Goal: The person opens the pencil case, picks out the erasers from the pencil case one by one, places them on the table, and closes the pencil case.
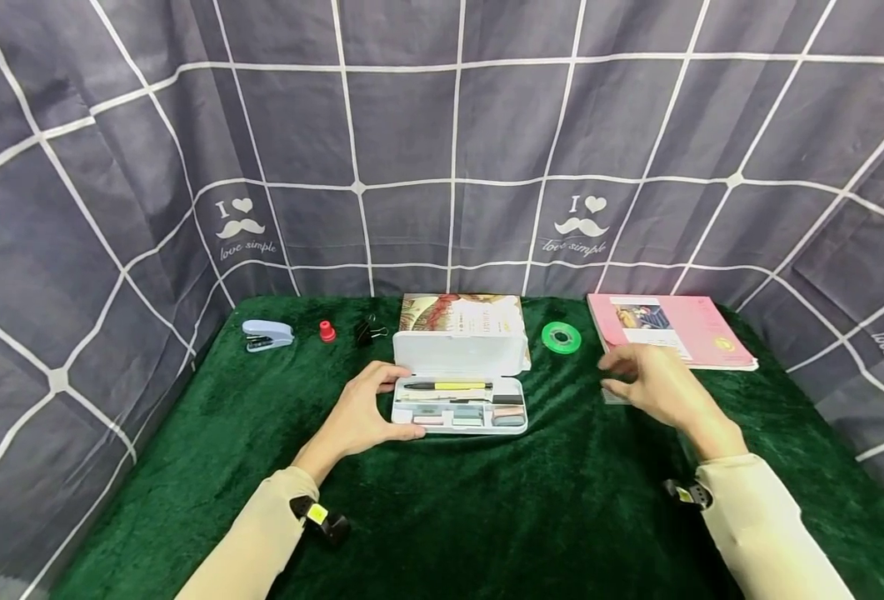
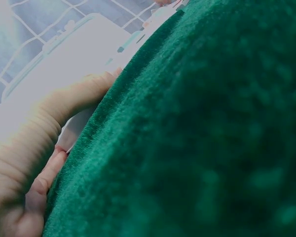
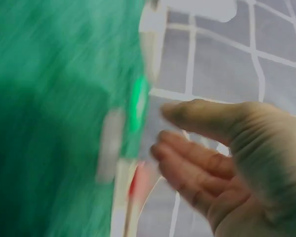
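Note:
A white pencil case (image 1: 460, 430) lies with its lid (image 1: 460, 354) raised, and in its compartments are a yellow-and-black pen (image 1: 452, 386), other slim writing tools and several small block-like pieces. My left hand (image 1: 362, 412) grips the case's left end, thumb along the front edge and fingers behind; in the left wrist view the case's lid (image 2: 84, 47) rises beyond the thumb. To the right, my right hand (image 1: 659, 387) hovers with fingers and thumb apart, nothing between them. Below its fingertips lies a small grey flat piece (image 1: 614, 398), blurred in the right wrist view.
Behind the case is a patterned booklet (image 1: 486, 315). A green tape roll (image 1: 561, 337) and pink books (image 1: 711, 333) lie to the right. A stapler (image 1: 267, 335), a small red bottle-shaped thing (image 1: 327, 332) and black binder clips (image 1: 370, 332) sit at the back left.

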Demonstrator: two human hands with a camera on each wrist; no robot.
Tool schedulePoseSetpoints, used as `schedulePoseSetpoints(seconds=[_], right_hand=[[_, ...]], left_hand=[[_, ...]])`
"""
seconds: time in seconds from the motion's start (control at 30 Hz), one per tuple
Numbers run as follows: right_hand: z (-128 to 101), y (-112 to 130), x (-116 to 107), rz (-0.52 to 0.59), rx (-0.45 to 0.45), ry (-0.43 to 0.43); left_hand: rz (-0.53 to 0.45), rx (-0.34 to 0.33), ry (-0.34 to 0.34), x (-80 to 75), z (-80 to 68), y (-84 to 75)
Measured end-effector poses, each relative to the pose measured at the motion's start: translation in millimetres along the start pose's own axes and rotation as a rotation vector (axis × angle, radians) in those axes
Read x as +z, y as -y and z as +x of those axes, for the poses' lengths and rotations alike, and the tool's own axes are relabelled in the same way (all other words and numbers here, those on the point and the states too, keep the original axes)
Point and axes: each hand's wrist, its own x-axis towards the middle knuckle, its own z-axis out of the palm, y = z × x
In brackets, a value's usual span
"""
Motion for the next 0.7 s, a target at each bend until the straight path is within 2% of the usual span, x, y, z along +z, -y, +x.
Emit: schedulePoseSetpoints(seconds=[0.1,0.17,0.23,0.33,0.43,0.5,0.6,0.7], right_hand=[[14,22,9,0.138,-0.044,-0.048],[24,36,19,0.213,-0.09,-0.046],[33,49,30,0.277,-0.133,-0.017],[44,65,47,0.311,-0.184,0.071],[50,75,60,0.271,-0.221,0.169],[53,80,65,0.213,-0.248,0.203],[56,84,71,0.131,-0.283,0.203],[59,87,75,0.106,-0.287,0.194]], left_hand=[[0.006,0.004,-0.001,-0.5,0.1,-0.5],[0.01,0.006,0.001,-0.4,0.3,-0.8],[0.006,0.008,0.005,-0.4,0.4,-1.3],[-0.009,0.0,0.01,-0.2,0.4,-2.0],[-0.025,-0.011,0.017,0.0,0.8,-3.6],[-0.031,-0.022,0.02,0.1,0.9,-3.8],[-0.033,-0.03,0.023,-0.6,0.7,-3.8],[-0.029,-0.033,0.018,-1.9,-0.1,-3.0]])
